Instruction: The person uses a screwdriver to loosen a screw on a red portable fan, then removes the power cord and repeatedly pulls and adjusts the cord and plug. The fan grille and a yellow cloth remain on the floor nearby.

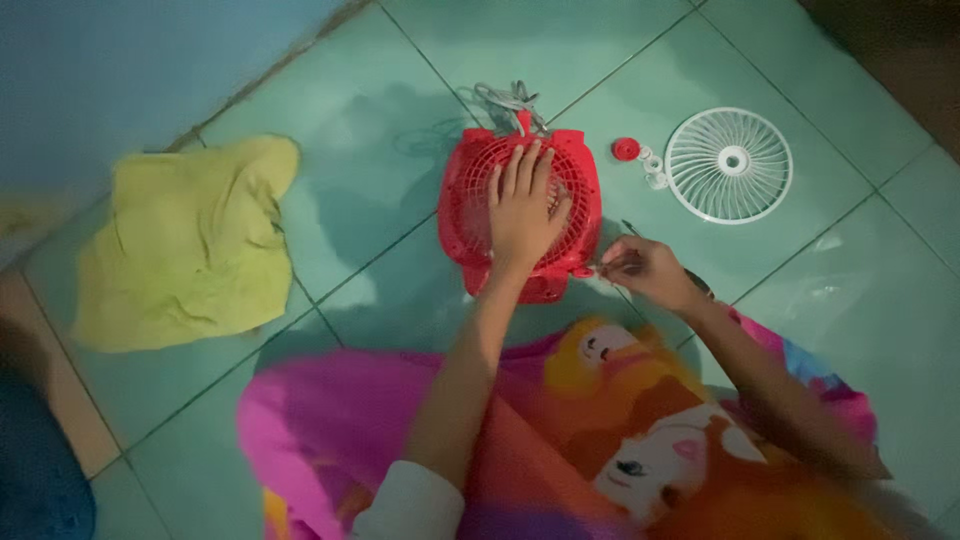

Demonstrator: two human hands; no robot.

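**Red fan housing held flat on the tiled floor**

No package, label or sign shows here; the only printed thing is the bright cloth (560, 430) across the person's lap, pink and orange with a cartoon figure on it.

The red fan housing (520, 212) lies on the green floor tiles (400, 80), grille up, just ahead of the lap, with a grey cord (505, 98) bunched at its far edge. The left hand (522, 205) rests flat on the grille, fingers straight and slightly spread, palm pressing down. The right hand (645, 268) sits at the housing's near right corner, its fingertips drawn together in a pinch on something small and thin; what it is cannot be told.

To the right, apart from the housing, a white round grille (728, 165) lies flat, with a small red cap (626, 149) and small white parts (652, 170) between the two. A yellow-green cloth (185, 245) lies crumpled well off to the left.
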